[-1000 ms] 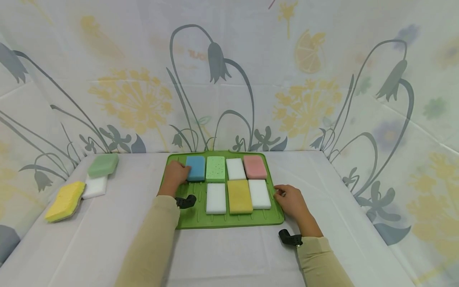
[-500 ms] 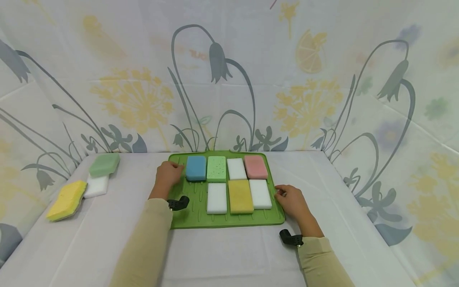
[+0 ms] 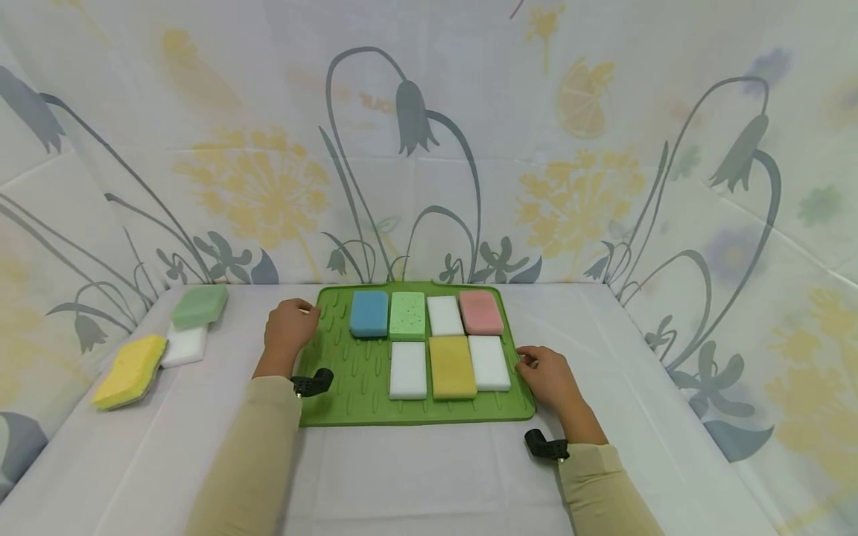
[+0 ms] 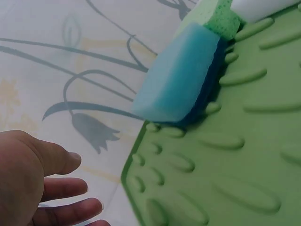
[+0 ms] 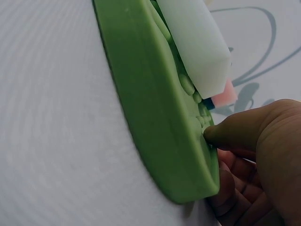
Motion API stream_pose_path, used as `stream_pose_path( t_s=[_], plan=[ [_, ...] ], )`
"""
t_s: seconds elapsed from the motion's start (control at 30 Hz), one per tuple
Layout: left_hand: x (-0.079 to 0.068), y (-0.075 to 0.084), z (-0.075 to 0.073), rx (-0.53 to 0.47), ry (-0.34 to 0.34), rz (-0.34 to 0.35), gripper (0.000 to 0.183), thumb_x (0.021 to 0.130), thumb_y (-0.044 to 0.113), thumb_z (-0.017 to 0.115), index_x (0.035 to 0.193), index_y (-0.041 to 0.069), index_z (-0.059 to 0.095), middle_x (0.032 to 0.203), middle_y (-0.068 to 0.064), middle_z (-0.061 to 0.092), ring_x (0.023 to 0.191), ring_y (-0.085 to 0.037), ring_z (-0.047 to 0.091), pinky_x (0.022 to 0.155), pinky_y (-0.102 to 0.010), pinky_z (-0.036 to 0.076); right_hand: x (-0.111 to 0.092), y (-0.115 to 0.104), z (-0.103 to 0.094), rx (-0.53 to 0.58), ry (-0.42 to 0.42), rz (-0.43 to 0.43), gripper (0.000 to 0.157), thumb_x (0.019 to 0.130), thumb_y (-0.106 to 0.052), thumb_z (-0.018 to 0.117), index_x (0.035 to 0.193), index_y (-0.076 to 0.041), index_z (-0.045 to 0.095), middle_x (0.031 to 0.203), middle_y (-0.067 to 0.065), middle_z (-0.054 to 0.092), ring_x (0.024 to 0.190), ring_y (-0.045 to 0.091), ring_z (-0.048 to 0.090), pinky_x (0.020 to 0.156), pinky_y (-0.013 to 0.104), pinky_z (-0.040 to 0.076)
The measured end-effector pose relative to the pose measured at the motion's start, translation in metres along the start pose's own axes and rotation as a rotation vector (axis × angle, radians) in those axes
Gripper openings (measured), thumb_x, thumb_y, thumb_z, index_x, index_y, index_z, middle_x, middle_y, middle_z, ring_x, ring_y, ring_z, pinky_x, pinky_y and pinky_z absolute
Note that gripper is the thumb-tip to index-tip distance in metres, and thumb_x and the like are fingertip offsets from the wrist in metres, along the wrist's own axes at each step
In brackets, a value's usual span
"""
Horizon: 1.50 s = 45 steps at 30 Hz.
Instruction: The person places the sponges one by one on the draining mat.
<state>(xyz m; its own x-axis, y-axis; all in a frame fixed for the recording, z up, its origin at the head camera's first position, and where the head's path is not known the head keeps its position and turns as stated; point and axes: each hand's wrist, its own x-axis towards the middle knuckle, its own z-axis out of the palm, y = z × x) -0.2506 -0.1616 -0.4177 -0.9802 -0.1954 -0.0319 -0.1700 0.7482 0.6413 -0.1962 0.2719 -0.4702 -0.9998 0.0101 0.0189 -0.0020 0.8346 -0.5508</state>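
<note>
A green ridged drying mat (image 3: pixel 362 413) lies on the table with two rows of sponges on it. At the back left of these is a blue sponge (image 3: pixel 369 314), beside a speckled light green sponge (image 3: pixel 407 316). My left hand (image 3: pixel 290 327) hovers at the mat's left edge, apart from the blue sponge and holding nothing; its fingers (image 4: pixel 66 188) are loosely extended in the left wrist view. My right hand (image 3: pixel 546 376) pinches the mat's right rim, thumb on top and fingers at the side. A white sponge (image 5: pixel 200 52) stands close to that thumb.
The mat also bears a pink sponge (image 3: pixel 480 313), a yellow sponge (image 3: pixel 452 367) and more white ones. Off to the left lie a yellow sponge (image 3: pixel 129 371), a white sponge (image 3: pixel 184 347) and a green sponge (image 3: pixel 199 305). A patterned cloth (image 3: pixel 429 186) rises behind the table.
My left hand has let go of the blue sponge and moved left to the mat's edge. The blue sponge stays on the mat, and my right hand keeps its place.
</note>
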Motion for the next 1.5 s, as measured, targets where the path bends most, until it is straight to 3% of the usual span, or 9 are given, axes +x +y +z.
stream_pose_path(
  t_s=[0.37, 0.6, 1.1, 1.5],
  plan=[
    [0.0, -0.023, -0.026, 0.076, 0.076, -0.023, 0.048, 0.099, 0.032, 0.041, 0.132, 0.0, 0.054, 0.128, -0.026, 0.059, 0.105, -0.043, 0.062, 0.078, -0.051, 0.051, 0.0, 0.001, -0.001, -0.001, 0.001, -0.001, 0.037, 0.092, -0.015, 0.058, 0.126, -0.001, 0.062, 0.099, 0.01, 0.065, 0.078, 0.018, 0.057, 0.063, 0.029, 0.043],
    [-0.001, -0.046, -0.041, 0.144, 0.109, -0.013, 0.049, 0.098, 0.032, 0.04, 0.131, -0.002, 0.053, 0.127, -0.029, 0.058, 0.108, -0.045, 0.059, 0.08, -0.052, 0.049, 0.001, 0.001, -0.001, -0.003, -0.001, -0.001, 0.037, 0.093, -0.016, 0.058, 0.127, -0.001, 0.062, 0.1, 0.01, 0.066, 0.08, 0.018, 0.058, 0.064, 0.029, 0.044],
    [-0.019, -0.085, -0.09, 0.259, 0.152, -0.027, 0.052, 0.099, 0.032, 0.037, 0.133, -0.006, 0.047, 0.127, -0.034, 0.053, 0.109, -0.056, 0.049, 0.081, -0.064, 0.039, 0.0, 0.001, -0.001, -0.001, 0.001, -0.01, 0.037, 0.092, -0.015, 0.058, 0.126, 0.0, 0.062, 0.099, 0.011, 0.066, 0.078, 0.018, 0.057, 0.063, 0.029, 0.044],
    [-0.033, -0.121, -0.119, 0.297, 0.233, -0.095, 0.049, 0.098, 0.028, 0.036, 0.13, -0.007, 0.045, 0.123, -0.045, 0.043, 0.109, -0.065, 0.039, 0.08, -0.07, 0.033, -0.001, 0.002, 0.0, 0.009, 0.003, -0.01, 0.038, 0.092, -0.016, 0.058, 0.126, 0.0, 0.062, 0.099, 0.011, 0.066, 0.079, 0.018, 0.058, 0.063, 0.029, 0.043]
  ],
)
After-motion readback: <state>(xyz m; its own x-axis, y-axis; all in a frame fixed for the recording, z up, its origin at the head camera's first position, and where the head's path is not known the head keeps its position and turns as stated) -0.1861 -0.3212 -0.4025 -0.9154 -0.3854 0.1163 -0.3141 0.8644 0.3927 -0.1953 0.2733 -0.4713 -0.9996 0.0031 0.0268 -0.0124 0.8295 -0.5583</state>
